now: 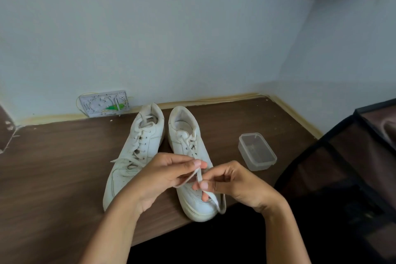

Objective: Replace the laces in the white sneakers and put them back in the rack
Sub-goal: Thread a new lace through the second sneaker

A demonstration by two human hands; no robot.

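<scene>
Left hand [165, 174] pinches lace [198, 174] between thumb and fingertips; right hand [232, 184] pinches same lace lower, fingers curled. Both hover over right sneaker [186, 148], beside left sneaker [137, 146], on brown surface [53, 167]. Insole print unreadable.

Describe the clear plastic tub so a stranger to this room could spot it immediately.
Start at the brown wooden table against the pale wall, where two white sneakers stand side by side. To the right of the right-hand shoe sits the small plastic tub, alone and apart from it. It is the only see-through thing there: rectangular, rounded corners, no lid on it.
</scene>
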